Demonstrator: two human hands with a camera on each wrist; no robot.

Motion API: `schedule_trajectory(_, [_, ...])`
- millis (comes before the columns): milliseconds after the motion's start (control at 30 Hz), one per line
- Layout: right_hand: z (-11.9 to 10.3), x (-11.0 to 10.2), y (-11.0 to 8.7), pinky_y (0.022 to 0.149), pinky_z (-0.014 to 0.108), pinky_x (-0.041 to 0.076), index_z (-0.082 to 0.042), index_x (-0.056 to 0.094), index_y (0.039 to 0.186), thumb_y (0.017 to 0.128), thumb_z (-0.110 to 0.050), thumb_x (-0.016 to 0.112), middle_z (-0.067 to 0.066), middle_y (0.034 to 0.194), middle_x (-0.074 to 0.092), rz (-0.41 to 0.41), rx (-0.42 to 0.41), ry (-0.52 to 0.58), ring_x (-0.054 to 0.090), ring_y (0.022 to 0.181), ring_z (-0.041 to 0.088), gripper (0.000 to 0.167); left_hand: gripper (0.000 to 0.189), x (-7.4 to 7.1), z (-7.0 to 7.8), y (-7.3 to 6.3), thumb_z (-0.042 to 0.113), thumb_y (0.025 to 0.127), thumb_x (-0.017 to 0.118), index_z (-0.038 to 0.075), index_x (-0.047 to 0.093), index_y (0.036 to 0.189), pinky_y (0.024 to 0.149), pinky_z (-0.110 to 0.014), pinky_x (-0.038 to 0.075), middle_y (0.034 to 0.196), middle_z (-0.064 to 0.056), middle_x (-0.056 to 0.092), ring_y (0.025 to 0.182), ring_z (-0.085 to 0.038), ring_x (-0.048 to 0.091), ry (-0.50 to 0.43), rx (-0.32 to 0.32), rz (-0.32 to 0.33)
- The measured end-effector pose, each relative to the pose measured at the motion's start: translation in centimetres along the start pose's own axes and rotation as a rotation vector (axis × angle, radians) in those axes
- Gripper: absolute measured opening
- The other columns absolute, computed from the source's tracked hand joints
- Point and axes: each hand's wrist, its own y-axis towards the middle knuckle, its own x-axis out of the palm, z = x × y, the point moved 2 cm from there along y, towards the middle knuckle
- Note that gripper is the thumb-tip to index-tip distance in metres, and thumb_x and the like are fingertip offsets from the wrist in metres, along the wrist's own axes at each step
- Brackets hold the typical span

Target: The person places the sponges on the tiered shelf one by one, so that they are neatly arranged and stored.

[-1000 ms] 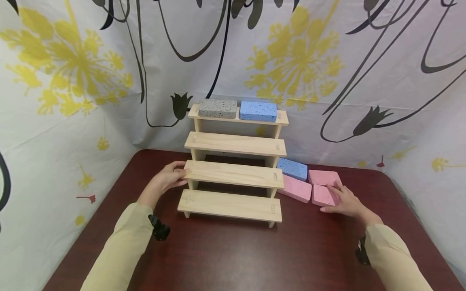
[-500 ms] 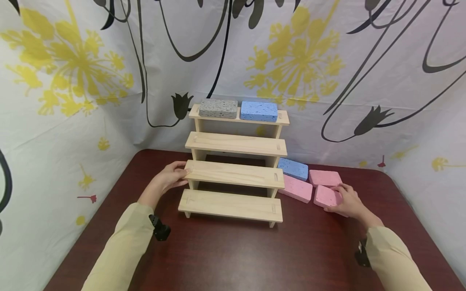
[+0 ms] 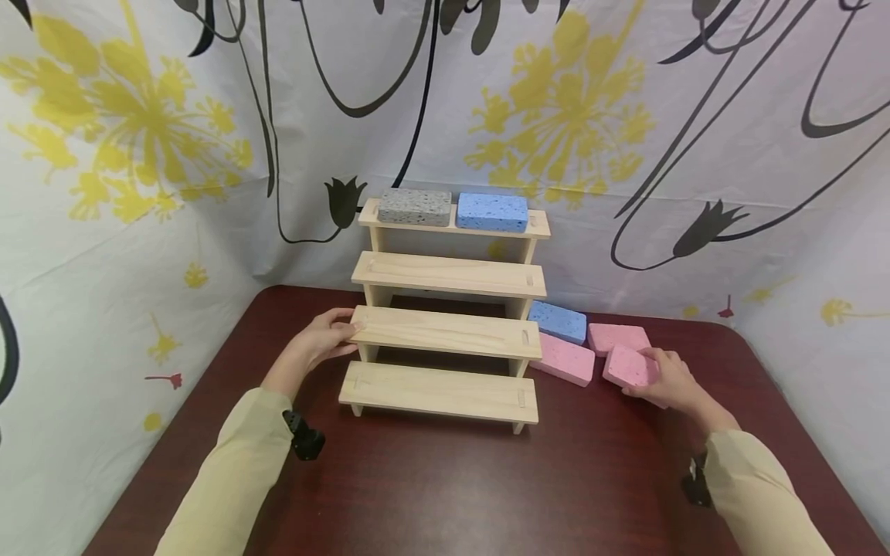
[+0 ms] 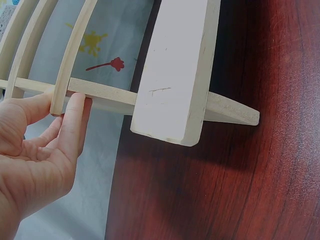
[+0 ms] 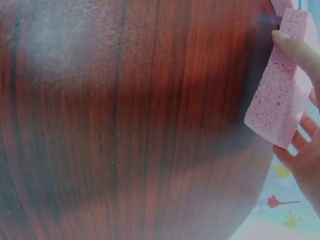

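My left hand [image 3: 322,337] pinches the left end of a wooden tiered stand [image 3: 445,330], thumb above and fingers beneath its second step from the bottom. In the left wrist view the fingers [image 4: 73,125] lie under the board's end. With my right hand [image 3: 670,382] I grip a pink sponge [image 3: 627,366] by its edges, thumb on the near side. The right wrist view shows this sponge [image 5: 277,85] tilted, its porous edge facing the camera. On the stand's top step sit a grey sponge [image 3: 415,207] and a blue sponge [image 3: 492,212].
Right of the stand, a second blue sponge [image 3: 558,322] and two more pink sponges lie on the dark red table [image 3: 445,494], one pink sponge [image 3: 565,359] beside the stand, another pink sponge [image 3: 617,338] behind the held one. A patterned cloth [image 3: 445,93] hangs behind and at both sides.
My right hand has taken hold of the front pink sponge and tilted it up, shifting it slightly right. The left hand stays on the stand.
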Motion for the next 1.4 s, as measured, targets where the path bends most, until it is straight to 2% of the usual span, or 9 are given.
schedule_trajectory(333, [-0.9,-0.8,0.2,0.08,0.062,0.04,0.005,0.031,0.132,0.067,-0.053,0.073,0.034,0.123,0.034,0.02,0.001,-0.025,0.034,0.102,0.043,0.097,0.058,0.1,-0.3,0.2,0.017,0.096,0.046,0.008,0.017,0.145,0.101,-0.036,0.045,0.141,-0.023,0.033,0.113,-0.024,0.05,-0.003,-0.021,0.01])
schedule_trajectory(733, [-3.2,-2.3,0.3,0.077,0.06,0.042,0.001,0.035,0.134,0.069,-0.055,0.071,0.03,0.128,0.034,0.109,-0.036,0.018,0.031,0.108,0.043,0.094,0.057,0.2,-0.5,0.1,0.016,0.097,0.045,0.007,0.017,0.145,0.101,-0.036,0.044,0.14,-0.024,0.033,0.113,-0.025,0.051,-0.01,-0.018,0.0])
schedule_trajectory(1100, [-5.2,-3.6,0.7,0.078,0.056,0.038,0.001,0.042,0.129,0.07,-0.041,0.076,0.029,0.122,0.041,0.246,-0.153,0.039,0.036,0.107,0.041,0.08,0.056,0.1,-0.1,0.2,0.018,0.097,0.045,0.007,0.018,0.145,0.102,-0.036,0.044,0.138,-0.023,0.036,0.11,-0.024,0.051,0.004,-0.013,-0.001])
schedule_trajectory(1400, [-7.7,-4.9,1.1,0.076,0.048,0.039,0.003,0.042,0.131,0.07,-0.033,0.078,0.027,0.119,0.045,0.281,-0.228,0.092,0.038,0.105,0.038,0.079,0.057,-0.1,0.1,0.4,0.019,0.097,0.045,0.006,0.018,0.145,0.102,-0.036,0.044,0.133,-0.022,0.039,0.108,-0.023,0.052,0.021,-0.02,0.012])
